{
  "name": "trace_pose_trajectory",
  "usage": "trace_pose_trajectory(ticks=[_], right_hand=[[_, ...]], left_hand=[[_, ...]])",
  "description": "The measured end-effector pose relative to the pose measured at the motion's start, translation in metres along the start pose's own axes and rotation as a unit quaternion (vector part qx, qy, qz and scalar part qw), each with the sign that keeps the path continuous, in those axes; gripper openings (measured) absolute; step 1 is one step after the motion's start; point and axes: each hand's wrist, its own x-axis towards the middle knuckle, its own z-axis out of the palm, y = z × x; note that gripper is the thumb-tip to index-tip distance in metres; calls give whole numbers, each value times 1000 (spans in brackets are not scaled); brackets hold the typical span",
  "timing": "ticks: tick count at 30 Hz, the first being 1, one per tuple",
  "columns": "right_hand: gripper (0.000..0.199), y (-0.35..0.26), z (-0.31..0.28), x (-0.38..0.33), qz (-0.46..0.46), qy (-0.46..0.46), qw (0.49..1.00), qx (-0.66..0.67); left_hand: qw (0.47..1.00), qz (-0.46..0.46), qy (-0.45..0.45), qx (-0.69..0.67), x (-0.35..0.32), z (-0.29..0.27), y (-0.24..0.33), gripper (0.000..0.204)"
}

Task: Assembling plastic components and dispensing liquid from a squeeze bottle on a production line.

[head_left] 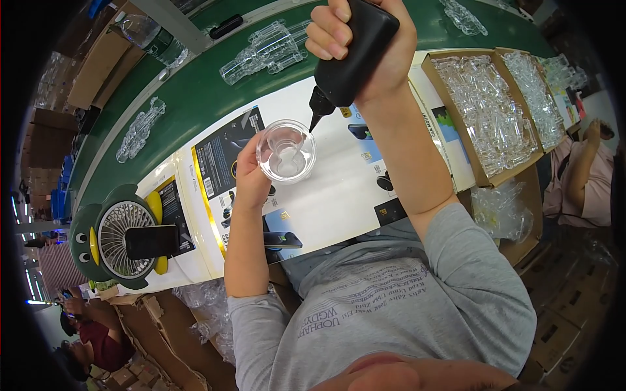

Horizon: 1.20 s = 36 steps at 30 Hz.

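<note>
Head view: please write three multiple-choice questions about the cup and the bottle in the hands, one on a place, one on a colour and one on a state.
1. Where is the clear cup?
A. held in the left hand
B. standing on the green belt
C. inside a cardboard box

2. What colour is the squeeze bottle in the right hand?
A. white
B. black
C. red

3. How is the bottle's nozzle placed?
A. pointing straight up
B. lying flat on the table
C. tipped down toward the cup's rim

Answers:
1 A: the fingers grip the cup's side above the white table.
2 B: both its body and its nozzle are black.
3 C: the bottle is inverted, with its tip at the cup's edge.
</note>
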Motion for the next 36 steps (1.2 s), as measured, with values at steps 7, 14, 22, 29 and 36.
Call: trace_pose_trajectory(ticks=[7, 14, 22, 29, 36], right_hand=[[37, -2, -3, 1, 23, -11, 1000, -5], [36, 0, -6, 2, 68, -28, 996, 50], [36, 2, -6, 3, 87, -30, 993, 70], [36, 5, -1, 2, 93, -21, 993, 63], [36, 7, -3, 2, 125, -27, 986, 107]], left_hand=[[996, -15, -79, -48, -2, -2, -2, 32], [995, -43, -72, -50, -6, -1, 1, 37], [986, -49, -157, 18, -6, 0, 8, 52], [986, -57, -156, 13, -9, 2, 13, 53], [977, -93, -191, -29, -7, 5, 17, 54]])
